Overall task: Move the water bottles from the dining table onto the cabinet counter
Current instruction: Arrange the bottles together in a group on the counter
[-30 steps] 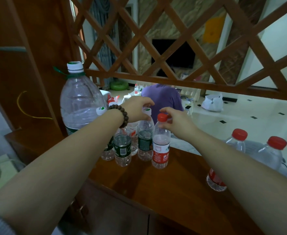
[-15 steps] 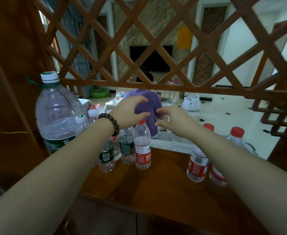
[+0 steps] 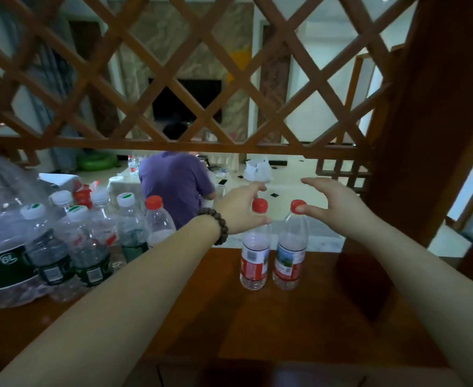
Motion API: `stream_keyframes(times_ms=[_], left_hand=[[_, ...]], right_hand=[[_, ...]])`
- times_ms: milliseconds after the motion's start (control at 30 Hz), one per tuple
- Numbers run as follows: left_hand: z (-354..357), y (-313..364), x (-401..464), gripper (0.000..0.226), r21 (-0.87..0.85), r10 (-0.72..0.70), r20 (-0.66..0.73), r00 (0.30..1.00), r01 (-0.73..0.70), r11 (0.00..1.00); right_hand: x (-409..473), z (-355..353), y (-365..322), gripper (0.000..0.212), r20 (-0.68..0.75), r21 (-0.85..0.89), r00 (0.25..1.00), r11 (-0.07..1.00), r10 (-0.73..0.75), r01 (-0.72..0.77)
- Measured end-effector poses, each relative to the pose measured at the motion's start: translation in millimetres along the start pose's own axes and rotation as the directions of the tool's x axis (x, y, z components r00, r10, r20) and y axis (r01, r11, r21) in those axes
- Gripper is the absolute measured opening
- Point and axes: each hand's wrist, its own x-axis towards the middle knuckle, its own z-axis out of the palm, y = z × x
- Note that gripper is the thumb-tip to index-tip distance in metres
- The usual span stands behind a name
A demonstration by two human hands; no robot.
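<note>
At the centre of the frame, two small red-capped water bottles stand upright on the brown wooden cabinet counter, touching side by side: the left red-label bottle and the right red-label bottle. Both are clear plastic, and how much water is in them cannot be told. The left hand, a dark bead bracelet on its wrist, is curled loosely around the neck of the left bottle, thumb below the cap and forefinger above, fingers apart, not clearly gripping. The right hand is spread wide, thumb tip touching the red cap of the right bottle, the other fingers arched above and free.

Over at the left of the frame, a cluster of bottles crowds the counter: a huge clear jug marked 6L, which looks mostly empty, several green-label bottles with white caps in front of it, and one more red-capped bottle at the cluster's right edge.

Across the upper frame runs a wooden lattice screen. Through it, at mid-frame, a person in a purple shirt sits with their back turned, and a white bag lies on the pale floor.
</note>
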Motion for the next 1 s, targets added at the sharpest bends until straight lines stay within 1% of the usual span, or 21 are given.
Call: stream_keyframes(times_ms=[100, 233, 333, 433, 467, 533, 667, 800, 933, 1000], left_hand=[[12, 0, 4, 0.06, -0.01, 0.005, -0.032, 0.999, -0.005, 1.0], [20, 1, 3, 0.048, -0.072, 0.036, -0.081, 0.996, -0.042, 0.997], [19, 1, 0, 0.045, -0.089, 0.029, -0.094, 0.995, -0.037, 0.995], [10, -1, -7, 0.043, -0.129, 0.015, -0.103, 0.995, -0.029, 0.991], [4, -2, -10, 0.043, -0.143, 0.007, -0.11, 0.994, -0.023, 0.989], [-10, -3, -17, 0.042, -0.169, -0.006, -0.105, 0.994, -0.012, 0.985], [-48, -5, -39, 0.037, -0.205, -0.038, -0.081, 0.996, 0.021, 0.979], [-92, -9, -74, 0.037, -0.234, -0.087, -0.121, 0.989, 0.057, 0.97], [-128, -26, -113, 0.042, -0.133, -0.152, -0.118, 0.981, 0.136, 0.982], [-139, -39, -131, 0.042, -0.073, -0.203, -0.105, 0.974, 0.196, 0.978]], right_hand=[[-9, 8, 17, 0.078, 0.08, 0.051, 0.997, 0.998, 0.024, -0.029], [-9, 21, 24, 0.079, 0.132, 0.116, 0.991, 0.992, 0.035, -0.051], [-6, 30, 26, 0.068, 0.135, 0.171, 0.99, 0.983, 0.05, -0.073], [-3, 36, 27, 0.047, 0.097, 0.247, 0.994, 0.966, 0.055, -0.078], [-1, 38, 27, 0.041, 0.079, 0.261, 0.995, 0.963, 0.054, -0.072], [2, 41, 25, 0.036, 0.069, 0.255, 0.997, 0.965, 0.04, -0.056], [14, 38, 7, 0.034, 0.085, 0.274, 0.995, 0.962, -0.042, 0.017], [26, 34, -34, 0.032, 0.068, 0.365, 0.985, 0.923, -0.16, 0.125], [31, 46, -86, 0.03, 0.084, 0.457, 0.958, 0.865, -0.273, 0.206], [31, 57, -109, 0.031, 0.087, 0.47, 0.944, 0.849, -0.318, 0.243]])
